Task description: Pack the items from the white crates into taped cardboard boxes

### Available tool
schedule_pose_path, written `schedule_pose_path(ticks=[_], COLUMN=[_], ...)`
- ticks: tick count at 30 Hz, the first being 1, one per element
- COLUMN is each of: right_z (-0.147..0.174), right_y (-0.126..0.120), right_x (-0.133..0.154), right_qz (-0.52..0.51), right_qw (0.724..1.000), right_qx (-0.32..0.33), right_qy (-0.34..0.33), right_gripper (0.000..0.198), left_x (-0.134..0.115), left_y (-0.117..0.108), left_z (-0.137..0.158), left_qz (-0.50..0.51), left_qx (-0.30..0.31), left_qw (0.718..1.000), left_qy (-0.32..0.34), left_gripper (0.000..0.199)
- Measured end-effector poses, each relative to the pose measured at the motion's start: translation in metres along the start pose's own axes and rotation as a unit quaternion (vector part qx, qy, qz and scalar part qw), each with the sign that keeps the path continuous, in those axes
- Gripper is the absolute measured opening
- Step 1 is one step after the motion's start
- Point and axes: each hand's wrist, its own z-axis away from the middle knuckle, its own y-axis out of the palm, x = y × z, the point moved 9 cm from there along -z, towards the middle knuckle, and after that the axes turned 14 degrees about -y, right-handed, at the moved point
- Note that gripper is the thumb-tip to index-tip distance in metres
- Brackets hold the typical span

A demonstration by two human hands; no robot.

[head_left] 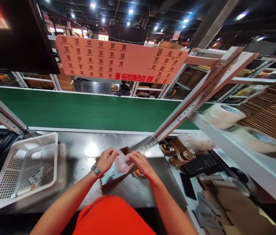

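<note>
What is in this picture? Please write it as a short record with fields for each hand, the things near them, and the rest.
left hand: left hand, watch on the wrist, grips the clear plastic bag
right hand: right hand grips the same bag from the other side
under the hands: open cardboard box on the shiny metal table
left of the hands: white basket, tilted, small items inside
right of the hands: black keyboard, tape rolls on a shelf
behind: green conveyor belt, pink sign with codes
</note>
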Motion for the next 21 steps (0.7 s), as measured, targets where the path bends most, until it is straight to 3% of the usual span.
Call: schedule_pose_path(ticks=[2,7,10,13,16,18,21], right_z=[0.003,0.004,0.002,0.000,-0.001,-0.002,-0.006], right_y=[0.011,0.021,0.015,-0.002,0.003,0.019,0.041], right_x=[-0.001,0.002,-0.004,-0.013,-0.020,-0.024,-0.038], right_qz=[0.039,0.217,0.263,0.351,0.394,0.411,0.451], right_qw=[0.998,0.974,0.959,0.929,0.904,0.883,0.844], right_qx=[0.043,0.047,0.057,0.061,0.137,0.209,0.288], right_qy=[0.004,-0.049,-0.088,-0.095,-0.091,-0.084,-0.033], right_gripper=[0.057,0.066,0.022,0.017,0.023,0.028,0.028], left_x=[-0.005,-0.023,-0.031,-0.030,0.003,0.040,0.082], left_y=[0.009,0.044,0.056,0.048,0.044,0.049,0.059], left_z=[-0.001,-0.010,-0.016,-0.014,-0.009,-0.003,0.011], left_qz=[0.004,0.000,0.009,-0.044,-0.234,-0.352,-0.424], left_qx=[0.013,0.033,0.052,0.023,0.022,0.077,0.161], left_qw=[1.000,0.999,0.997,0.993,0.969,0.932,0.891], left_qy=[0.006,0.033,0.054,0.105,0.075,0.025,-0.023], left_gripper=[0.051,0.039,0.037,0.031,0.043,0.049,0.045])
